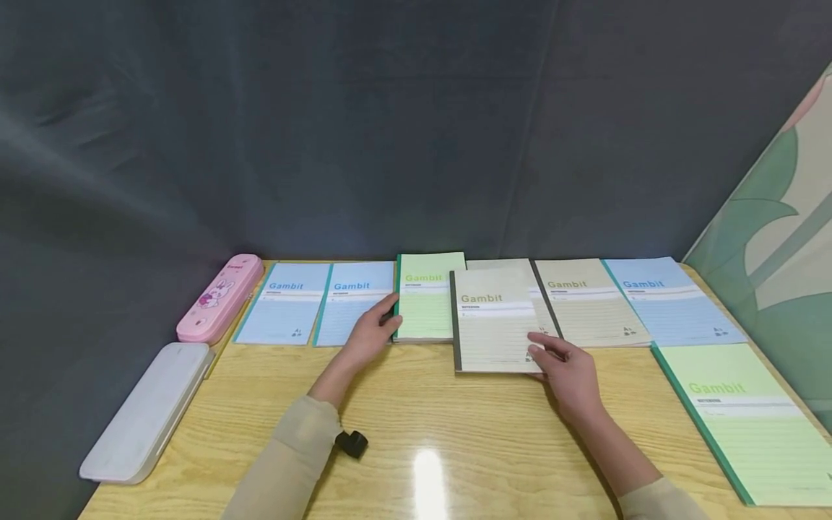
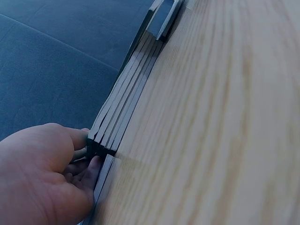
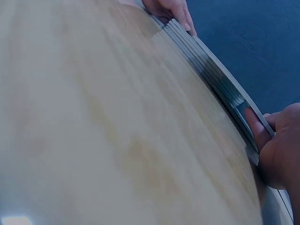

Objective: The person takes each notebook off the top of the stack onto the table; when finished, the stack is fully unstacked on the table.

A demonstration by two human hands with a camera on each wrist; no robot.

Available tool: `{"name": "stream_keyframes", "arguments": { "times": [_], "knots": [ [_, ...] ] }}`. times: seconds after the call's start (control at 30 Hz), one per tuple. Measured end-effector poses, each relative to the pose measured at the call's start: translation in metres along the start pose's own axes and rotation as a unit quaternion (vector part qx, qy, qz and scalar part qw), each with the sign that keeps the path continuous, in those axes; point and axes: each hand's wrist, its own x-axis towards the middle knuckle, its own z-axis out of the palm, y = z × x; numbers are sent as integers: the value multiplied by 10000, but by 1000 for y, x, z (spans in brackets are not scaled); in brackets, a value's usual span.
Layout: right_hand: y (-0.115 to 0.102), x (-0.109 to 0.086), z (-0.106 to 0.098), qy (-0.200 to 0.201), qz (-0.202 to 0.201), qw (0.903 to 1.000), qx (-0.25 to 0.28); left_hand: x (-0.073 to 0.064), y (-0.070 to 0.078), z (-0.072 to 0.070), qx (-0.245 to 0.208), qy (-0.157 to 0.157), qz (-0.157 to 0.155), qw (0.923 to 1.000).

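Observation:
In the head view my right hand (image 1: 572, 379) pinches a beige notebook (image 1: 497, 354) by its lower right corner, thumb on the cover and fingers beneath. In the right wrist view that notebook (image 3: 229, 79) is tilted, its right side raised above a stack of several notebooks (image 3: 201, 70). My left hand (image 1: 367, 336) touches the dark-green spine side of a green notebook (image 1: 425, 318), which the beige one partly overlaps. From the left wrist, the fingers of the left hand (image 2: 51, 173) rest at the near spine corner of a notebook stack (image 2: 124, 96).
Blue notebooks (image 1: 286, 303) lie left of the green one. Beige (image 1: 594, 310) and blue (image 1: 682, 310) notebooks extend right. Another green notebook (image 1: 747, 440) lies at the front right. A pink pencil case (image 1: 217, 303) and a white case (image 1: 146, 419) line the left table edge. A dark curtain (image 1: 390, 130) hangs behind.

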Motion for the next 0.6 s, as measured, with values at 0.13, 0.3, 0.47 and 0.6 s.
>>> {"name": "stream_keyframes", "arguments": {
  "times": [0.13,0.3,0.47,0.6],
  "knots": [
    [1,-8,-10,50,59,9999,-66,0,0,0,-7,-12,-4,10000],
    [3,-17,-23,112,101,9996,-226,-1,0,-1,-26,-8,-7,10000],
    [8,-25,-38,218,183,9983,-515,0,0,0,-44,-9,2,10000],
    [12,-30,-49,211,131,9981,-572,0,0,1,-45,13,-25,10000]
  ]
}}
